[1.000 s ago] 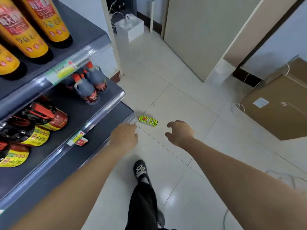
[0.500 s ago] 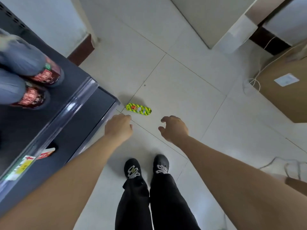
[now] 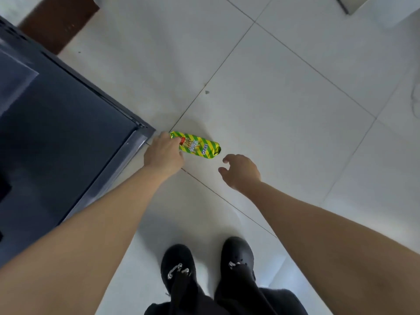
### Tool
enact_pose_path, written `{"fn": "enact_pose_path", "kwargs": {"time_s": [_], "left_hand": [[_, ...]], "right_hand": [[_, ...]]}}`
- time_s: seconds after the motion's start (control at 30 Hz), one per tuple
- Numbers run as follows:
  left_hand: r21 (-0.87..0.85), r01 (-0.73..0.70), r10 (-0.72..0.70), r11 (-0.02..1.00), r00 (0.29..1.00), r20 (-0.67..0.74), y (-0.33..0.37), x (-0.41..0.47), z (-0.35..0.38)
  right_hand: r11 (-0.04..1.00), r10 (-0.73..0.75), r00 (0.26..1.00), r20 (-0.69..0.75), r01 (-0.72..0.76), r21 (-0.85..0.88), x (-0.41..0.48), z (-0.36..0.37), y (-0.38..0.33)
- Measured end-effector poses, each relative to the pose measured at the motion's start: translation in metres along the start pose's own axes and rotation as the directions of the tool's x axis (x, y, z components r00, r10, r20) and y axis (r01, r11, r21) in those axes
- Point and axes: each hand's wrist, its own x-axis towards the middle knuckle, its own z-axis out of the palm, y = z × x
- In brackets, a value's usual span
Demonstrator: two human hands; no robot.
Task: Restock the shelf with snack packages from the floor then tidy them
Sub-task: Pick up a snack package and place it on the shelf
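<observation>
Snack package (image 3: 198, 147), green with yellow stripes, lies flat on the white tiled floor (image 3: 284, 110), just off the corner of the dark shelf (image 3: 68, 123). My left hand (image 3: 164, 154) covers its near end, fingers curled over it; whether they have closed on it I cannot tell. My right hand (image 3: 241, 171) hangs just beside the other end, fingers spread, holding nothing. My black shoes (image 3: 178, 264) stand below.
</observation>
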Motion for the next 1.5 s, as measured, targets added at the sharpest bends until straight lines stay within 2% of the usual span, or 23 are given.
{"fn": "enact_pose_path", "kwargs": {"time_s": [0.1, 0.17, 0.23, 0.3, 0.4, 0.53, 0.6, 0.73, 0.83, 0.9, 1.03, 1.17, 1.23, 1.37, 1.5], "left_hand": [[-0.032, 0.015, -0.014, 0.999, 0.999, 0.047, -0.007, 0.035, 0.028], [-0.098, 0.084, -0.076, 0.992, 0.993, 0.088, -0.007, 0.054, 0.041], [-0.25, 0.212, -0.195, 0.945, 0.977, 0.092, -0.007, 0.069, 0.053], [-0.44, 0.364, -0.35, 0.821, 0.929, 0.117, -0.008, 0.075, 0.062], [-0.611, 0.423, -0.429, 0.669, 0.891, 0.148, -0.009, 0.062, 0.069], [-0.724, 0.374, -0.468, 0.579, 0.88, 0.08, 0.0, 0.019, 0.057], [-0.764, 0.385, -0.491, 0.518, 0.865, 0.103, 0.007, -0.007, 0.04], [-0.828, 0.356, -0.471, 0.434, 0.873, 0.129, 0.023, -0.062, -0.013], [-0.864, 0.344, -0.371, 0.367, 0.906, 0.203, 0.032, -0.105, -0.063], [-0.882, 0.318, -0.327, 0.347, 0.923, 0.204, 0.036, -0.133, -0.099], [-0.906, 0.299, -0.364, 0.299, 0.914, 0.182, 0.045, -0.186, -0.171], [-0.941, 0.276, -0.404, 0.193, 0.897, 0.18, 0.046, -0.241, -0.224], [-0.947, 0.263, -0.467, 0.182, 0.871, 0.152, 0.045, -0.268, -0.247], [-0.947, 0.263, -0.633, 0.185, 0.769, 0.09, 0.035, -0.326, -0.279], [-0.977, 0.206, -0.759, 0.063, 0.646, 0.087, 0.018, -0.391, -0.296]], "right_hand": [[0.997, 0.021, 1.0, -0.001, -0.021, 0.078, 0.043, 0.023, 0.002], [0.972, 0.051, 0.999, 0.003, -0.05, 0.228, 0.067, 0.035, 0.001], [0.857, 0.111, 0.991, 0.077, -0.135, 0.497, 0.082, 0.042, -0.004], [0.692, 0.154, 0.975, 0.157, -0.22, 0.688, 0.092, 0.046, -0.009], [0.549, 0.225, 0.959, 0.173, -0.271, 0.79, 0.091, 0.05, -0.011], [0.452, 0.35, 0.931, 0.101, -0.262, 0.853, 0.056, 0.038, -0.009], [0.422, 0.378, 0.922, 0.09, -0.258, 0.869, 0.03, 0.022, -0.009], [0.441, 0.378, 0.924, 0.051, -0.228, 0.868, -0.03, -0.016, -0.016], [0.479, 0.365, 0.931, 0.001, -0.188, 0.858, -0.081, -0.051, -0.025], [0.492, 0.35, 0.936, -0.024, -0.162, 0.855, -0.115, -0.077, -0.033], [0.534, 0.287, 0.954, -0.083, -0.088, 0.841, -0.179, -0.13, -0.06], [0.586, 0.188, 0.974, -0.129, -0.006, 0.81, -0.238, -0.169, -0.09], [0.619, 0.12, 0.984, -0.133, 0.031, 0.785, -0.264, -0.184, -0.104], [0.688, -0.071, 0.992, -0.104, 0.124, 0.715, -0.315, -0.201, -0.137], [0.72, -0.267, 0.961, -0.07, 0.247, 0.648, -0.368, -0.204, -0.174]]}}
